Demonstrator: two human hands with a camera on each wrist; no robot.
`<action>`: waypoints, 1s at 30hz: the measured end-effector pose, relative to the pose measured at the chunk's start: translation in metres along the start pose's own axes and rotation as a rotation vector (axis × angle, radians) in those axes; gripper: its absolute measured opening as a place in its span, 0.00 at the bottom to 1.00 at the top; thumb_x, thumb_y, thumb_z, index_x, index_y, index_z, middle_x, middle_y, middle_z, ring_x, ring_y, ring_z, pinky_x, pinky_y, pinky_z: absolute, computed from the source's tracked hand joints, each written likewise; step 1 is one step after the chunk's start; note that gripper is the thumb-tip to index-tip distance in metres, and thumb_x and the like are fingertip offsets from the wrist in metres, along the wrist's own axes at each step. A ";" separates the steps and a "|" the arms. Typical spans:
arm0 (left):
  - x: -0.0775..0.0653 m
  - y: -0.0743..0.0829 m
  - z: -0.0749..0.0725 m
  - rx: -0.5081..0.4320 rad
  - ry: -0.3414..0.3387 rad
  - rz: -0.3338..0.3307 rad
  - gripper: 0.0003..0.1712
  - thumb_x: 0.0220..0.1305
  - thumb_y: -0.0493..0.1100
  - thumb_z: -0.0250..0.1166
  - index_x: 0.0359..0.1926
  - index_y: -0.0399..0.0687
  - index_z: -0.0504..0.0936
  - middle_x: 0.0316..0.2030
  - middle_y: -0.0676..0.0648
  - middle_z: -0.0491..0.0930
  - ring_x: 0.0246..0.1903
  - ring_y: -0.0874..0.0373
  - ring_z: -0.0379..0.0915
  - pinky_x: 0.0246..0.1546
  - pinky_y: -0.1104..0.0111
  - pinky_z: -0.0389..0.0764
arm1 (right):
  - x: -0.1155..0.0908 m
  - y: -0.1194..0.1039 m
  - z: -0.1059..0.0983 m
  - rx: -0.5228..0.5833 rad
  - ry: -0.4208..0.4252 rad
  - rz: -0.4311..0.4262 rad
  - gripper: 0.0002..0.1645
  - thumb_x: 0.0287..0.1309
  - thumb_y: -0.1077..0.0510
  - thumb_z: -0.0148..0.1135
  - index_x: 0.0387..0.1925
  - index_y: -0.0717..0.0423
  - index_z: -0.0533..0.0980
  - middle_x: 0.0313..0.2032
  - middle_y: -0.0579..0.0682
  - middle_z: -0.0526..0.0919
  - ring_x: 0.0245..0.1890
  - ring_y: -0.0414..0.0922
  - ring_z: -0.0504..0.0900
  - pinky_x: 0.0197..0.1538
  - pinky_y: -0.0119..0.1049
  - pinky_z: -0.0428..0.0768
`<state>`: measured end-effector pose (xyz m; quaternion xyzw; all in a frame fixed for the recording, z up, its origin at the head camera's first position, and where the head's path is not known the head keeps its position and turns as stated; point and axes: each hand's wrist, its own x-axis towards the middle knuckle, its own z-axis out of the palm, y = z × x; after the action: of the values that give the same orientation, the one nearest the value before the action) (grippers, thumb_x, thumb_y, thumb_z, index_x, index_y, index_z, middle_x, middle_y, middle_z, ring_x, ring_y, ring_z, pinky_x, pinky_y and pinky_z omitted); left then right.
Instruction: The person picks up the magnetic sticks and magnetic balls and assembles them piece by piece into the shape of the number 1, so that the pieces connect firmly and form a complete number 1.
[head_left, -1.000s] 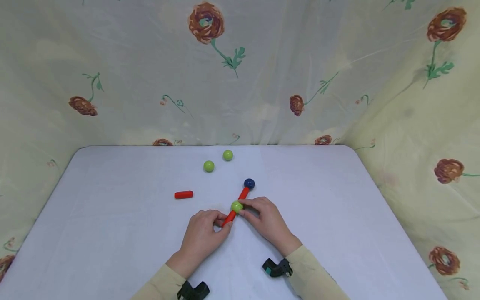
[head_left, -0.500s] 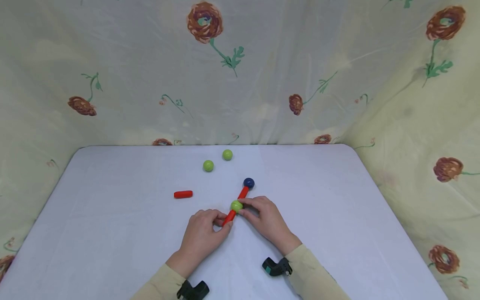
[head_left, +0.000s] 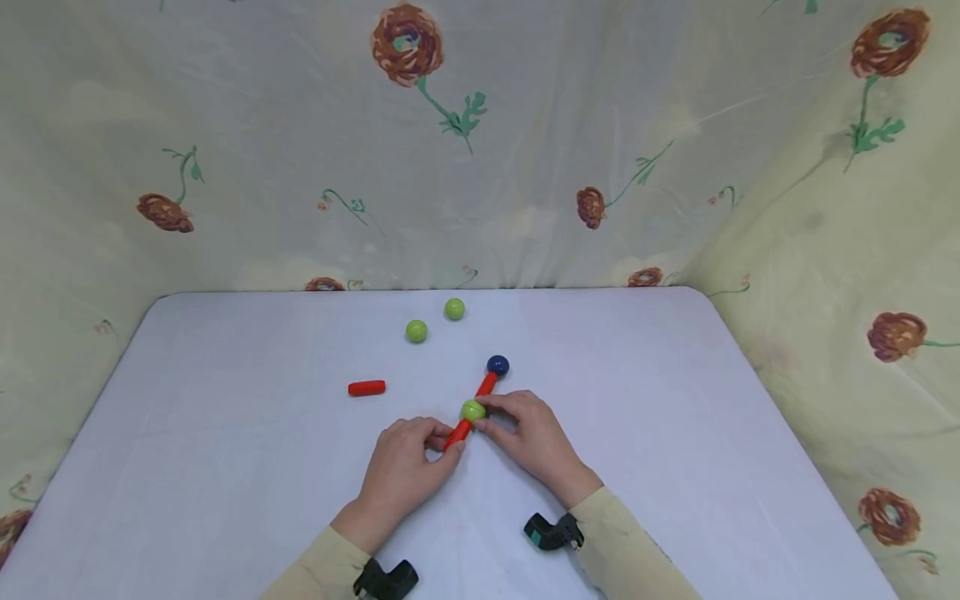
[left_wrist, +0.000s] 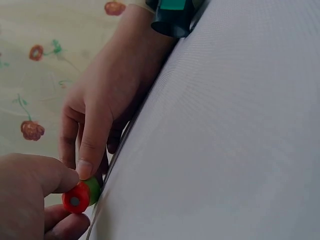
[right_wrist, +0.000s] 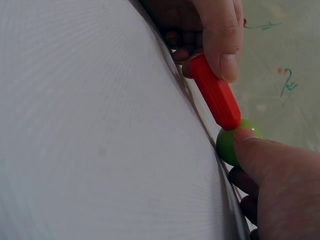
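My left hand (head_left: 408, 467) pinches a short red rod (head_left: 458, 435) between thumb and fingers; in the left wrist view its end shows a grey, round centre. The rod's far end meets a green ball (head_left: 472, 410), which my right hand (head_left: 536, 442) pinches with thumb and forefinger. In the right wrist view the faceted red rod (right_wrist: 216, 92) sits right against the green ball (right_wrist: 230, 146). Beyond the ball, in the same line, a second red rod (head_left: 487, 383) runs up to a dark blue ball (head_left: 498, 365).
A loose red rod (head_left: 367, 388) lies left of the hands on the white table (head_left: 225, 467). Two green balls, the nearer ball (head_left: 416, 331) and the farther ball (head_left: 454, 308), rest toward the back edge. A flowered curtain (head_left: 510, 150) hangs behind.
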<state>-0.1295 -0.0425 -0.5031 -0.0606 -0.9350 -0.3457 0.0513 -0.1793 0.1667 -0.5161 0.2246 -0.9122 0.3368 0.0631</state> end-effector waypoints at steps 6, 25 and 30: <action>0.005 0.001 -0.010 -0.010 -0.082 -0.068 0.23 0.60 0.63 0.71 0.47 0.55 0.87 0.33 0.59 0.83 0.35 0.63 0.72 0.39 0.67 0.76 | 0.001 0.000 -0.002 0.007 -0.003 0.022 0.21 0.60 0.48 0.73 0.55 0.40 0.84 0.46 0.38 0.88 0.50 0.40 0.82 0.54 0.42 0.82; 0.116 -0.036 -0.081 0.111 -0.185 -0.158 0.28 0.68 0.54 0.66 0.64 0.48 0.77 0.56 0.43 0.81 0.54 0.46 0.77 0.58 0.52 0.78 | 0.001 0.003 0.000 0.031 -0.045 0.079 0.21 0.61 0.45 0.72 0.56 0.41 0.84 0.46 0.37 0.87 0.49 0.38 0.81 0.55 0.39 0.81; 0.144 -0.045 -0.078 0.137 -0.285 -0.185 0.34 0.68 0.55 0.66 0.72 0.51 0.70 0.64 0.41 0.77 0.63 0.43 0.72 0.66 0.48 0.73 | 0.001 0.002 0.001 0.041 -0.042 0.075 0.20 0.61 0.46 0.72 0.55 0.39 0.84 0.45 0.36 0.87 0.49 0.37 0.80 0.55 0.39 0.81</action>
<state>-0.2738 -0.1162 -0.4529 -0.0192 -0.9556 -0.2726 -0.1098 -0.1812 0.1676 -0.5178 0.1984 -0.9141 0.3526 0.0265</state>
